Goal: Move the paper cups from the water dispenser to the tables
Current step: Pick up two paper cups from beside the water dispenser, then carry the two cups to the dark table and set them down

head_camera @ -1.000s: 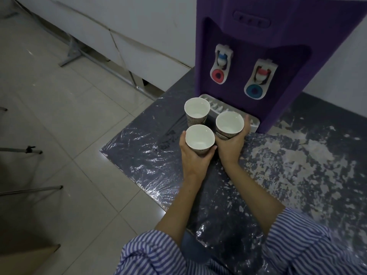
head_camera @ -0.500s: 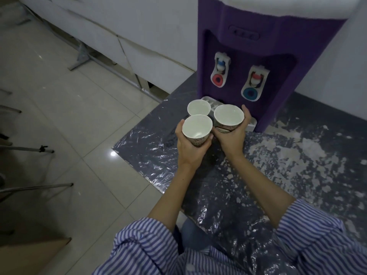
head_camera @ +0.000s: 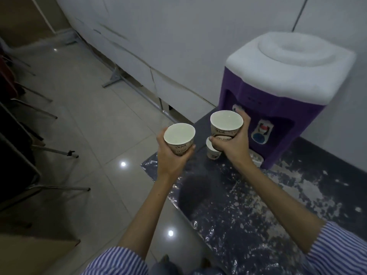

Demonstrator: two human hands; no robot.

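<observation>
I hold one white printed paper cup (head_camera: 179,138) upright in my left hand (head_camera: 172,159), raised over the floor beside the dark table. My right hand (head_camera: 234,143) grips a second paper cup (head_camera: 226,125), lifted above the table in front of the purple water dispenser (head_camera: 278,108). A third paper cup (head_camera: 212,152) still stands on the table near the dispenser's drip tray (head_camera: 257,158), partly hidden behind my right hand.
The dark table (head_camera: 248,205) is wrapped in crinkled plastic with pale worn patches. Light floor tiles (head_camera: 95,135) lie to the left. Metal chair legs (head_camera: 55,153) and dark furniture stand at the far left; a white wall panel (head_camera: 158,46) runs behind.
Both hands have lifted their cups off the table and drawn them apart, the left one swinging out over the floor. My view has risen and pulled back from the dispenser.
</observation>
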